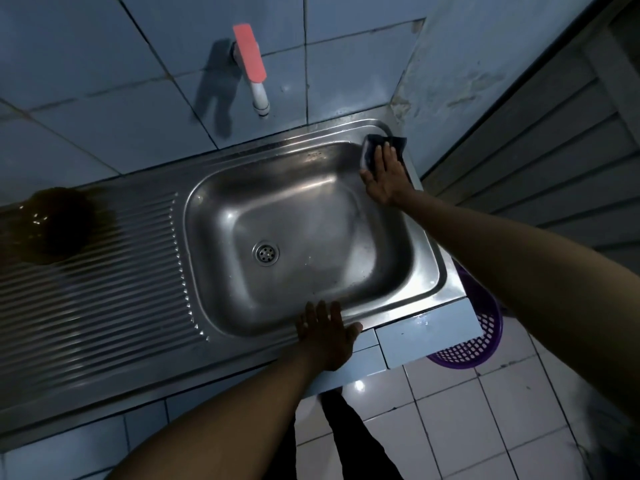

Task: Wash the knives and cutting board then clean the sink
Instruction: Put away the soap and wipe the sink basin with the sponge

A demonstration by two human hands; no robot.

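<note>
One sink [429,271] sits in the desk, with one drain [265,252] in the basin floor. One tap [254,71] sticks out of the far wall, topped by one red handle. There are two hands: one left hand [325,336] at the near rim, one right hand [384,174] at the far right corner. One dark cloth [369,147] lies under the right hand. One purple basket [474,337] stands on the floor at the right. One dark brown blurred shape [59,225] sits on the left drainboard; what it is cannot be told.

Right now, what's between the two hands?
Only the bare sink basin with its drain, between the left hand and right hand, in the head view.
</note>
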